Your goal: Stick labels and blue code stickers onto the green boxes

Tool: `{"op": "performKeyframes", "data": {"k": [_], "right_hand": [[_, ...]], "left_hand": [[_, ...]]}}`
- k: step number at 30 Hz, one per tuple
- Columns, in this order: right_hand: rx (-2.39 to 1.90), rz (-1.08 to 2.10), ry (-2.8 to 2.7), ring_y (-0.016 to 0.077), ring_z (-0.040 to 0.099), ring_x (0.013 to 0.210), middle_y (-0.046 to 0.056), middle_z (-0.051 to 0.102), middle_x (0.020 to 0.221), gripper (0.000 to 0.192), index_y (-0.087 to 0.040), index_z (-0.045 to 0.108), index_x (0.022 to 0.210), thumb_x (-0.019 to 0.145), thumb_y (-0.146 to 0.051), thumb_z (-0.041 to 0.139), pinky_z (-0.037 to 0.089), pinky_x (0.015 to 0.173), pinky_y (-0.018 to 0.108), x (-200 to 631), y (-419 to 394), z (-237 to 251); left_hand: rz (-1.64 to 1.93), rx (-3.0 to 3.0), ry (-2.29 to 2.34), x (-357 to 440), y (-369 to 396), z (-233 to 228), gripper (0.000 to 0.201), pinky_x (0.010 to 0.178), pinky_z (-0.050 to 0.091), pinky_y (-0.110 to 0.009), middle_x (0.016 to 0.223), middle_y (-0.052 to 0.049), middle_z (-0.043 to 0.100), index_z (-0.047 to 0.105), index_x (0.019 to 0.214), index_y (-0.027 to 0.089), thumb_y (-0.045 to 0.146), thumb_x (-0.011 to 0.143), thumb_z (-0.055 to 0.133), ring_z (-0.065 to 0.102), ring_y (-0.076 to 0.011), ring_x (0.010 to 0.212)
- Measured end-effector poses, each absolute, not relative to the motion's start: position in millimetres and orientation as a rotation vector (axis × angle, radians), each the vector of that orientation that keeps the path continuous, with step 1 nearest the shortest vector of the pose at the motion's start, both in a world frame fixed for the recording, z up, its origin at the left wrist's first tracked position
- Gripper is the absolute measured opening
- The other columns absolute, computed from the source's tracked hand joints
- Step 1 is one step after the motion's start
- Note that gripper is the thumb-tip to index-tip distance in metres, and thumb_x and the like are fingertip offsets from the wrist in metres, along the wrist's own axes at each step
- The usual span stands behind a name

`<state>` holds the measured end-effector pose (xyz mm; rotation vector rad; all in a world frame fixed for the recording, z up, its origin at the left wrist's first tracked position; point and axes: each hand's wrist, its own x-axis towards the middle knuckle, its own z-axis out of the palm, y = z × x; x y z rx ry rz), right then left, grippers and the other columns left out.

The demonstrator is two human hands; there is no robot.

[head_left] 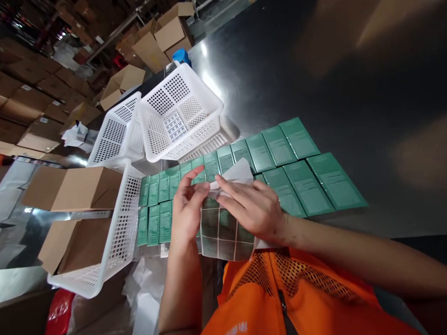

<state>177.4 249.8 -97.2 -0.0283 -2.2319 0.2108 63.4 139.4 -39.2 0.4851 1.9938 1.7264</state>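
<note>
Between my two hands is a sheet of clear stickers (225, 231), see-through squares divided by pale lines, its whitish backing paper (240, 172) curling up at the top. My left hand (188, 203) pinches the sheet's upper left edge between thumb and fingers, the index finger pointing up. Laid over the top, my right hand (252, 205) grips the sheet with its fingertips close to the left thumb. Under and around the hands, green boxes (259, 154) lie in two long rows on the dark table. The sheet and hands hide part of the nearer row.
White perforated baskets (207, 126) stand beyond the rows; one holds a printed sheet (175, 126). Another basket (118, 244) at left contains open cardboard cartons (85, 189). Crumpled white paper (145, 297) hangs below the table edge. More cartons (173, 32) are stacked behind.
</note>
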Motion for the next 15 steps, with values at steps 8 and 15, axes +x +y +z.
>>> {"op": "performKeyframes", "data": {"k": [8, 15], "right_hand": [[0.454, 0.289, -2.155, 0.0214, 0.054, 0.126, 0.001, 0.068, 0.130, 0.016, -0.023, 0.071, 0.090, 0.096, -0.021, 0.055, 0.043, 0.096, 0.041, 199, 235, -109], [0.429, 0.314, -2.155, 0.0185, 0.060, 0.095, 0.003, 0.072, 0.106, 0.011, -0.019, 0.068, 0.088, 0.094, -0.020, 0.059, 0.041, 0.076, 0.036, 209, 238, -131]], "left_hand": [[1.551, 0.536, 2.092, 58, 116, -44, 0.047, 0.081, 0.057, -0.035, 0.083, -0.005, 0.075, 0.058, 0.119, 0.021, 0.032, 0.078, 0.079, 0.073, -0.0207, 0.080], [1.360, 0.626, 1.971, 65, 82, -57, 0.036, 0.091, 0.053, -0.033, 0.102, -0.008, 0.077, 0.063, 0.123, 0.022, 0.035, 0.090, 0.071, 0.071, -0.0216, 0.102]]}}
